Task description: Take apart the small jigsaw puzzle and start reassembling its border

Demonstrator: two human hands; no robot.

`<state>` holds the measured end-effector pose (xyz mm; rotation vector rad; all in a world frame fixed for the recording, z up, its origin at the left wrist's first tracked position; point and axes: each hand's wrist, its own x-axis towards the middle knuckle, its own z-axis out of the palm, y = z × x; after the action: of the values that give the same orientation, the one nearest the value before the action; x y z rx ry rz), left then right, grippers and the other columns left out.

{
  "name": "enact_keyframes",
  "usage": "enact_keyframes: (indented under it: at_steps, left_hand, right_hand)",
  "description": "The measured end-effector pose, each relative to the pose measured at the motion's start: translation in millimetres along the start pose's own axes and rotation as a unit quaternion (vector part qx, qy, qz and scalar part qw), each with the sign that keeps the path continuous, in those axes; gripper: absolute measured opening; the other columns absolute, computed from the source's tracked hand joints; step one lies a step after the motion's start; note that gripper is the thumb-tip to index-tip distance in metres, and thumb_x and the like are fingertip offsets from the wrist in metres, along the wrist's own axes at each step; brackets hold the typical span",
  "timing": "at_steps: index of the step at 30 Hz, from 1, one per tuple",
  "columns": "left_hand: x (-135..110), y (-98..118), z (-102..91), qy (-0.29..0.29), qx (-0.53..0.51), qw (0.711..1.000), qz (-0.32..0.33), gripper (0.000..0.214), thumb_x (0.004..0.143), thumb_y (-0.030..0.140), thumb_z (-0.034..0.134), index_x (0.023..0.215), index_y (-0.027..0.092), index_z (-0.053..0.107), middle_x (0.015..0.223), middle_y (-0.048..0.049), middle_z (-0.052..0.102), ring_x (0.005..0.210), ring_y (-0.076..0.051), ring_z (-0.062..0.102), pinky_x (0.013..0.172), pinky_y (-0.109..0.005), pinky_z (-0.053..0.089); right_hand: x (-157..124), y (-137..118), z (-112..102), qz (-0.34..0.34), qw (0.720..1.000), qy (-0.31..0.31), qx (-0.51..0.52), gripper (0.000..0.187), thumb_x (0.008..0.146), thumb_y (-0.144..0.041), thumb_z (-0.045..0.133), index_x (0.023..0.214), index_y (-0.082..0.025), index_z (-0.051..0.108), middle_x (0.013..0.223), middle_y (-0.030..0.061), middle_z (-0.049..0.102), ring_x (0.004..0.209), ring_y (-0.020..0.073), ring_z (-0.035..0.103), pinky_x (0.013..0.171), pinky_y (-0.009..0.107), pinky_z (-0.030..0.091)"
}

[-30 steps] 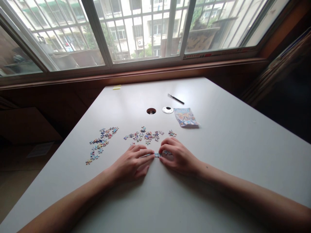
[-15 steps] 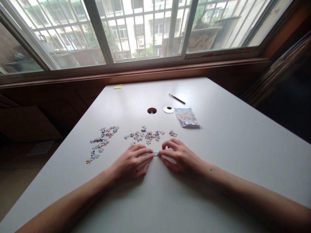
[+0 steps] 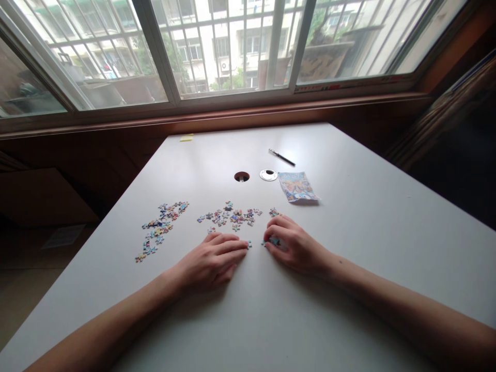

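Note:
My left hand (image 3: 213,259) rests on the white table with its fingers stretched toward the middle. Its fingertips are closed on a small light-blue puzzle piece (image 3: 249,244), mostly hidden under them. A short gap to the right, my right hand (image 3: 289,240) is curled, thumb and forefinger pinching another bluish puzzle piece (image 3: 263,243). Through the loop of its fingers shows a blue patch of a puzzle piece (image 3: 275,241). Just beyond the hands lies a loose pile of puzzle pieces (image 3: 236,216), and a small multicoloured piece (image 3: 273,212) sits behind my right knuckles.
A longer spread of puzzle pieces (image 3: 159,226) lies on the left. Farther back are a printed picture sheet (image 3: 297,187), a round silver cover (image 3: 268,175), a cable hole (image 3: 242,176), a black pen (image 3: 282,157) and a yellow sticky note (image 3: 186,137). Barred windows stand behind the table (image 3: 368,206).
My hands have moved apart: the right has shifted slightly right and curled more. The blue piece that sat between both hands' fingertips is now a piece at each hand, with a gap between.

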<state>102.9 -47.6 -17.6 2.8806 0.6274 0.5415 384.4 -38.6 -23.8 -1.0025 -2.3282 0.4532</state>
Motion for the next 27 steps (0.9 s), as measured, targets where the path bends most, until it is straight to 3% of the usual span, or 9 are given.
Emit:
enact_keyframes:
  at_steps: [13,27]
  left_hand:
    - [3.7,0.6,-1.3,-0.02,0.01,1.0,0.003,0.043,0.094,0.016,0.049,0.137,0.02,0.053,0.138,-0.0062,0.06,0.127,-0.025,0.049,0.107,-0.039,0.038]
    - [4.4,1.4,-1.6,-0.02,0.014,1.0,0.003,0.043,0.093,0.017,0.051,0.136,0.02,0.054,0.137,-0.007,0.061,0.126,-0.026,0.05,0.105,-0.04,0.039]
  right_hand:
    - [7.2,-6.9,9.9,0.016,0.999,-0.023,-0.023,0.009,0.096,-0.02,0.052,0.093,-0.017,0.06,0.091,0.0072,0.062,0.086,0.0203,0.056,0.08,0.035,0.047]
    - [9.9,-10.3,17.3,0.03,0.999,0.018,-0.016,0.01,0.091,-0.018,0.059,0.083,-0.019,0.065,0.081,0.0042,0.061,0.078,0.0175,0.056,0.073,0.031,0.046]
